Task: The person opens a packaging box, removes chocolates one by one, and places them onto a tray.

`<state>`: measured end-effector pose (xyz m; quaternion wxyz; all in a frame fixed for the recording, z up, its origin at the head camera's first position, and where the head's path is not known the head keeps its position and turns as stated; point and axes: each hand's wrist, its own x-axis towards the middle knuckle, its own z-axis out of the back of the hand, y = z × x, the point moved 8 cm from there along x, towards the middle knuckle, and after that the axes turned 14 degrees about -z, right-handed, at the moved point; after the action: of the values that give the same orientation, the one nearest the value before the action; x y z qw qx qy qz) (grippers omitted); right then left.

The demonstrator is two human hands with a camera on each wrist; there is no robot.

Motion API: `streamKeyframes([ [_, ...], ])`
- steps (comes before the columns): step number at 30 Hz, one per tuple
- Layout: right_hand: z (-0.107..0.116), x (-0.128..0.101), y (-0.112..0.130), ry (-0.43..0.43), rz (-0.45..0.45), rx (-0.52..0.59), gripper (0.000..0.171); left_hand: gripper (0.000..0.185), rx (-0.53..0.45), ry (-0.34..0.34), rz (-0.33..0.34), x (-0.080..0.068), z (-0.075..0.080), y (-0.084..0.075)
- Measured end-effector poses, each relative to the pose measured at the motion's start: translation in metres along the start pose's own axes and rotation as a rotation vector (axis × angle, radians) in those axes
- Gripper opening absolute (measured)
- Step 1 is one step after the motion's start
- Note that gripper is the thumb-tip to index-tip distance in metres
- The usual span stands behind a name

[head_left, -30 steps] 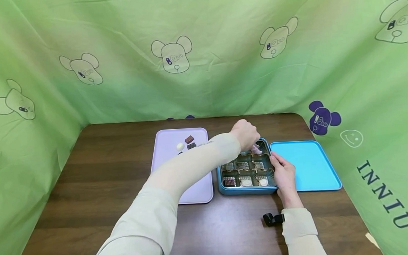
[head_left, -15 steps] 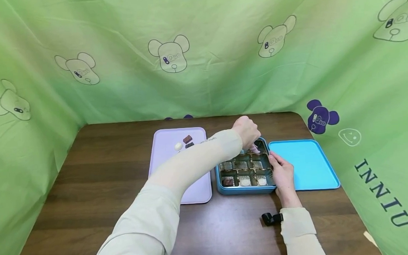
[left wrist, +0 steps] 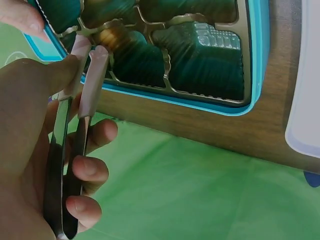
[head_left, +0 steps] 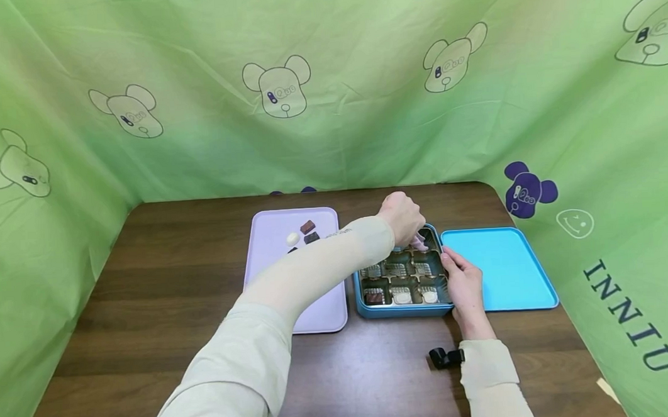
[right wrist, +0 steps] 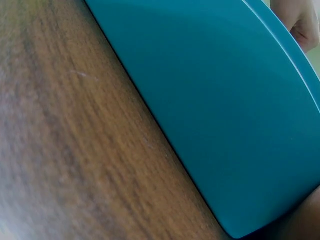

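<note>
A pair of metal tongs [left wrist: 61, 155] with pink tips lies in the grip of my left hand [head_left: 401, 219], its thumb pressing one arm. The tips reach into a back-right compartment of the blue tin box [head_left: 404, 312]; whether they pinch anything is unclear, though a brownish shape [left wrist: 107, 37] shows beside them. Gold dividers split the box into compartments. In its front row sit a dark chocolate [head_left: 374, 297] and two white pieces, one being a white chocolate [head_left: 401, 296]. My right hand [head_left: 466, 288] holds the box's right wall, thumb at the rim.
Left of the box lies a lilac tray [head_left: 324, 316] bearing a white piece [head_left: 293, 239], a brown chocolate [head_left: 308, 227] and dark ones, partly behind my left arm. A blue lid [head_left: 510, 268] lies at right. A black clip-like object [head_left: 445, 357] is by my right wrist.
</note>
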<state>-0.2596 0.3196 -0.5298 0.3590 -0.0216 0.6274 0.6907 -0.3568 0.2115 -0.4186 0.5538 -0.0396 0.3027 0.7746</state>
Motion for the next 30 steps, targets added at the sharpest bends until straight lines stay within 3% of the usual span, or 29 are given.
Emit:
streamKeyframes([
  [10,0.001,0.002,-0.001,0.003,0.005,0.004,0.052,0.029,0.014,0.026,0.022,0.002,0.000,-0.001],
  [20,0.002,0.001,-0.001,-0.006,0.012,0.006,0.051,0.031,-0.011,-0.014,0.048,0.001,0.002,-0.006],
  [30,0.002,0.000,0.001,-0.004,0.022,0.012,0.050,0.037,-0.040,-0.003,0.020,0.010,-0.005,-0.011],
])
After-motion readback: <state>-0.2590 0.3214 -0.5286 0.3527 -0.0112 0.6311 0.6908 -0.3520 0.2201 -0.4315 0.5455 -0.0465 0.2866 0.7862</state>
